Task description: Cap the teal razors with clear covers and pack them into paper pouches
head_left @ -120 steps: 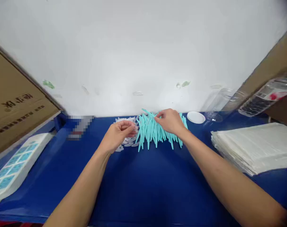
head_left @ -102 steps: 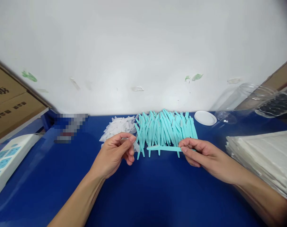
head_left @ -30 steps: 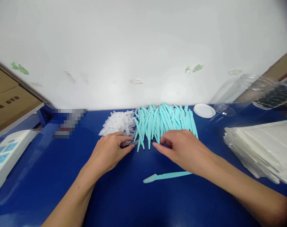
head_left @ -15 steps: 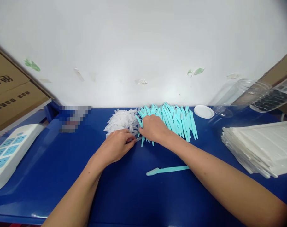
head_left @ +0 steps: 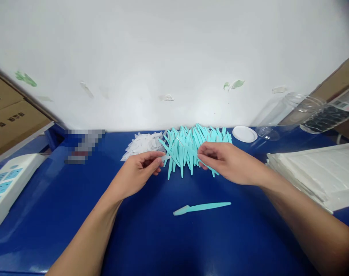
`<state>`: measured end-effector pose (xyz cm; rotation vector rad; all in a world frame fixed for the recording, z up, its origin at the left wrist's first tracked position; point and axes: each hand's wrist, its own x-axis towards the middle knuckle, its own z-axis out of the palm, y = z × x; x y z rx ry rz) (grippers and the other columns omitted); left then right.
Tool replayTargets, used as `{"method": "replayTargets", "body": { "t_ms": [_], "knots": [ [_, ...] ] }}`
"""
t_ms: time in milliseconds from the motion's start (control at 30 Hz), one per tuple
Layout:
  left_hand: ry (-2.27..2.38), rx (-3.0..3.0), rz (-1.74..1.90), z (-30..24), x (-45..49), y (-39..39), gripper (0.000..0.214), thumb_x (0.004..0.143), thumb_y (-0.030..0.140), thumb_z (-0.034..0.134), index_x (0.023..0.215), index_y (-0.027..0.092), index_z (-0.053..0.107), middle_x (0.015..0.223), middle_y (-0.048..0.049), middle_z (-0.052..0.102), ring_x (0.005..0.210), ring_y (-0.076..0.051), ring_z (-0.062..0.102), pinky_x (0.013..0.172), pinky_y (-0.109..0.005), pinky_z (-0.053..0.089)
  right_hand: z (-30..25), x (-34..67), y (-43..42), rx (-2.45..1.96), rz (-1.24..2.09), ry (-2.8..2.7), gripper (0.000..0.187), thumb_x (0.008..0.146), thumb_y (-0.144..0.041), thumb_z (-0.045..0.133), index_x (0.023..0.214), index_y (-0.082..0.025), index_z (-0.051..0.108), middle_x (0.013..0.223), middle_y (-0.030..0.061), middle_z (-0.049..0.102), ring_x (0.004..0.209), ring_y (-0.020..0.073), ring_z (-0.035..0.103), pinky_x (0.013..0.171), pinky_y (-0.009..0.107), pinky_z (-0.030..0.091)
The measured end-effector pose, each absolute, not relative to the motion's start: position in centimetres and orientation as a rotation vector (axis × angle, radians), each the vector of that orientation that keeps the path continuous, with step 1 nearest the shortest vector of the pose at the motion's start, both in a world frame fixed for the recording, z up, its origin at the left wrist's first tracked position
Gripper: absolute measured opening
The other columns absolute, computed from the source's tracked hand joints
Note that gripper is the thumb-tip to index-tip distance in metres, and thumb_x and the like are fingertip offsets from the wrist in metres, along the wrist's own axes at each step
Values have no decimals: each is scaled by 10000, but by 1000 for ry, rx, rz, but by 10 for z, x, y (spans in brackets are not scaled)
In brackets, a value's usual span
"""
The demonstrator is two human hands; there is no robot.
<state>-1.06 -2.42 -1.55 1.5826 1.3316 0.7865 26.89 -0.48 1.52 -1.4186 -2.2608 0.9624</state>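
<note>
My left hand (head_left: 141, 168) pinches a small translucent blade cap (head_left: 166, 157) between thumb and forefinger, beside a heap of such caps (head_left: 144, 143). In my right hand (head_left: 223, 161) is a turquoise eyebrow razor (head_left: 188, 148), gripped near one end, its other end pointing up and left over the pile. Cap and razor are apart. Beneath and behind the hands lies a pile of turquoise eyebrow razors (head_left: 181, 161). Closer to me, a single eyebrow razor (head_left: 204, 207) with a cover over its blade lies on the blue table (head_left: 163, 245).
A white round lid (head_left: 245, 134) and a clear plastic jar (head_left: 286, 111) are at the back right. Stacked white packets (head_left: 315, 172) lie on the right. A white power strip (head_left: 12, 188) and a cardboard box (head_left: 16, 111) stand left. A white wall (head_left: 163, 57) closes the back.
My right hand has drawn back to the right from the pile and now holds a razor. My left hand has lifted slightly off the caps with one cap. The view has shifted a little.
</note>
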Motion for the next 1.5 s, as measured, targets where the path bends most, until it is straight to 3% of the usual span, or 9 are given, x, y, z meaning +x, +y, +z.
{"method": "replayTargets", "body": {
  "t_ms": [133,300,600,767,933,1200,1500],
  "knots": [
    [1250,1436,843,-24,4,-28,379,914,469,710,1163,186,738,869,-30,717,771,-149,647,739,-269,533,-4,300,-16,-1338,1344,-2069,284,1012,-488,472,960,-225,566,693,-44,518,627,120,533,551,252,373],
    [1179,1299,847,-35,11,-27,332,922,445,712,1135,193,747,855,-23,687,728,-128,610,674,-253,503,-18,300,-21,-1270,1349,-2044,311,1004,-476,500,889,-200,586,753,-38,484,643,103,390,594,255,338],
    [1245,1428,750,-32,7,-28,385,918,440,717,1254,253,729,823,-10,698,768,-145,616,749,-270,500,-25,303,-16,-1289,1368,-1950,329,973,-508,551,896,-196,624,791,-29,523,681,113,400,634,259,341],
    [1250,1434,749,-31,11,-28,330,957,494,641,1084,210,753,776,4,657,689,-123,593,661,-240,489,-26,305,-14,-1305,1367,-1941,284,950,-474,601,891,-197,623,780,-31,508,675,113,388,623,252,335],
    [1216,1386,663,-32,15,-27,363,967,508,613,822,181,678,714,24,606,652,-105,559,629,-212,460,-26,306,-16,-1296,1413,-1949,225,943,-427,622,895,-208,638,799,-29,548,686,114,418,629,249,348],
    [1248,1468,573,-24,16,-28,358,970,505,601,823,188,679,683,33,591,641,-108,545,635,-213,445,-26,305,-15,-1244,1381,-2015,181,938,-388,632,898,-214,666,843,-11,618,765,134,515,706,248,407],
    [1249,1508,515,-24,15,-30,343,967,505,598,851,194,684,705,27,607,662,-126,564,655,-233,456,-26,306,-17,-1220,1375,-2047,275,933,-471,615,896,-207,678,850,12,650,778,153,553,716,255,434]
  ]
}}
